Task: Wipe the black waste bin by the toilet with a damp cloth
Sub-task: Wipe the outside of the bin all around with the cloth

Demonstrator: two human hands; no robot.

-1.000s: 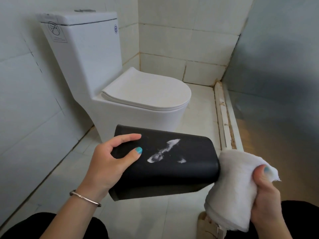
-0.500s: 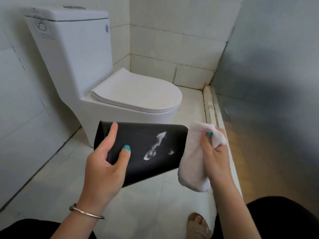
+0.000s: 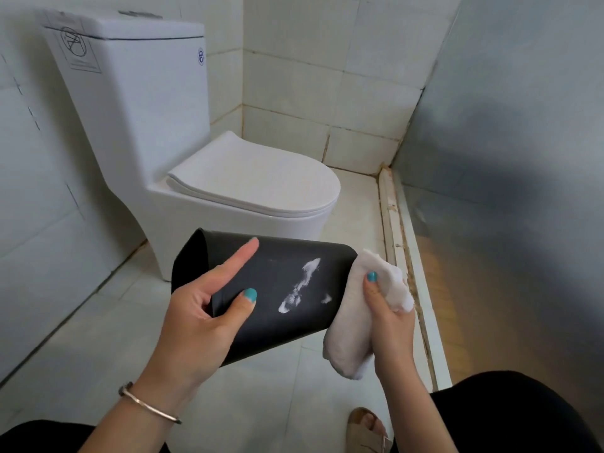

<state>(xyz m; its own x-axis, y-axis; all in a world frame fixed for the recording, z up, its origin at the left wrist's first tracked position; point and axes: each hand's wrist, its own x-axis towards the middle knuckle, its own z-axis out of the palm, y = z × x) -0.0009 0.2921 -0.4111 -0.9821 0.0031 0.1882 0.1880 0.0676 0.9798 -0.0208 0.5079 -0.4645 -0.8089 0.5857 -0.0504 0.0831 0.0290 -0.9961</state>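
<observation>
**Bin on its side in my hands, cloth at its base**

I am in a small bathroom of pale tiled walls (image 3: 327, 93) and a pale tiled floor (image 3: 98, 338). The white toilet (image 3: 202, 178) stands ahead on my left, lid down, its cistern against the wall. A stained raised kerb (image 3: 392, 223) runs along the floor on my right, with a grey panel (image 3: 506, 125) above it.

I hold the black waste bin (image 3: 281, 273) tipped on its side above the floor, open end to the left. A white smear (image 3: 300, 286) marks its dark side. My left hand (image 3: 202, 308) grips the rim, thumb on the outside, forefinger stretched across the wall. My right hand (image 3: 385, 312) is curled round the white cloth (image 3: 353, 328), which lies against the bin's base.

A second ago the cloth hung clear of the bin, lower on my right; now it is up against the base. The bin itself has swung, its base pointing further away from me. The smear looks unchanged.
</observation>
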